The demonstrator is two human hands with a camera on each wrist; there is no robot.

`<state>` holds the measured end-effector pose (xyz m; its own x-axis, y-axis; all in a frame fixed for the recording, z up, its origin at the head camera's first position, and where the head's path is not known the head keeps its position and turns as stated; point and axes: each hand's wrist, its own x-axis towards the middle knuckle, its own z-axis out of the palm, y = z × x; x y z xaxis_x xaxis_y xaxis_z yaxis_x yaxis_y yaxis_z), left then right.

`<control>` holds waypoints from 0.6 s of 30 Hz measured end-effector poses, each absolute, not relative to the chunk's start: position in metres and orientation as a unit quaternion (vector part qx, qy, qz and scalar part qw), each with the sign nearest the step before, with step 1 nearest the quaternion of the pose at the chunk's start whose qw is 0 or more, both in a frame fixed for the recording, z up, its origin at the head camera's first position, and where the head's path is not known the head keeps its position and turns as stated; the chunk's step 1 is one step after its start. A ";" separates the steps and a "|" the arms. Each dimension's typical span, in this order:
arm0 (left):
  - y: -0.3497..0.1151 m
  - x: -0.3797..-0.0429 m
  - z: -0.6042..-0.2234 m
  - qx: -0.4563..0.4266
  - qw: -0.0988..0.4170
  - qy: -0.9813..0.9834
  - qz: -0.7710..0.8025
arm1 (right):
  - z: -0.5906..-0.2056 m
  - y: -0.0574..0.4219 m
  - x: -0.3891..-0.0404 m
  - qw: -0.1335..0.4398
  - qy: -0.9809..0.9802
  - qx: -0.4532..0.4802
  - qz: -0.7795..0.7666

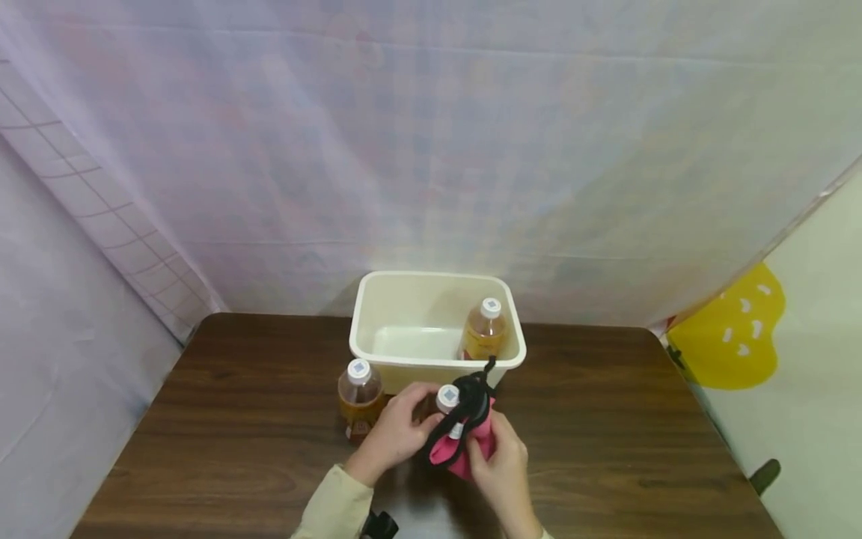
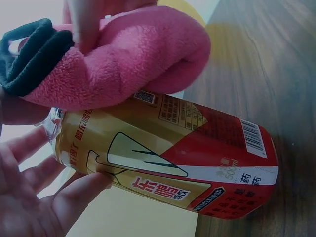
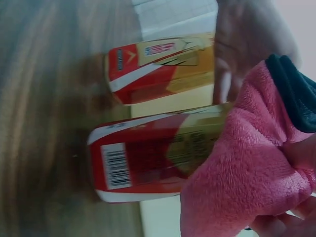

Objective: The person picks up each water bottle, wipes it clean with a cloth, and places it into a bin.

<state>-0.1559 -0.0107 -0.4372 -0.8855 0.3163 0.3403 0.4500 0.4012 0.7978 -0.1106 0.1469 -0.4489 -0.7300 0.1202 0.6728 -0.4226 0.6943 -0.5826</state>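
Note:
My left hand point(image 1: 393, 430) grips a drink bottle point(image 2: 173, 153) with a white cap and a red-and-gold label, its fingers around the upper part. In my right hand point(image 1: 503, 457) is a pink fleecy cloth point(image 1: 481, 438) with black edging, which lies against the bottle's side near the neck. The cloth's dark loop point(image 1: 474, 400) overlaps the bottle in the head view. Left of the hands, a second bottle point(image 1: 360, 404) of the same kind stands upright on the table. A third bottle point(image 1: 486, 333) is inside the cream bin point(image 1: 431, 362), at its right end.
Behind the hands, the bin stands near the back of the brown wooden table point(image 1: 606, 419). Curtains point(image 1: 431, 150) hang close behind the table edge. A small black object point(image 1: 380, 525) is by the left sleeve at the front.

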 end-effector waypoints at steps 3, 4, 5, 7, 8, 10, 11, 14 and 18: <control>-0.012 -0.157 -0.438 -0.227 0.062 -0.834 -0.500 | -0.458 0.147 -0.110 0.351 -0.849 0.077 0.387; -0.012 -0.157 -0.438 -0.225 0.059 -0.833 -0.502 | -0.462 0.147 -0.109 0.345 -0.850 0.070 0.391; -0.012 -0.156 -0.438 -0.224 0.059 -0.833 -0.502 | -0.465 0.147 -0.108 0.337 -0.851 0.063 0.397; -0.012 -0.156 -0.438 -0.222 0.060 -0.833 -0.503 | -0.474 0.148 -0.107 0.317 -0.855 0.045 0.407; -0.011 -0.156 -0.438 -0.221 0.060 -0.833 -0.503 | -0.478 0.148 -0.107 0.305 -0.859 0.036 0.409; -0.011 -0.156 -0.437 -0.220 0.059 -0.834 -0.503 | -0.489 0.150 -0.107 0.278 -0.868 0.017 0.410; -0.011 -0.156 -0.437 -0.219 0.058 -0.834 -0.502 | -0.495 0.150 -0.107 0.263 -0.873 0.009 0.410; -0.011 -0.155 -0.437 -0.216 0.054 -0.836 -0.502 | -0.510 0.153 -0.106 0.228 -0.884 -0.004 0.407; -0.010 -0.155 -0.436 -0.217 0.053 -0.835 -0.503 | -0.519 0.157 -0.107 0.224 -0.880 -0.002 0.419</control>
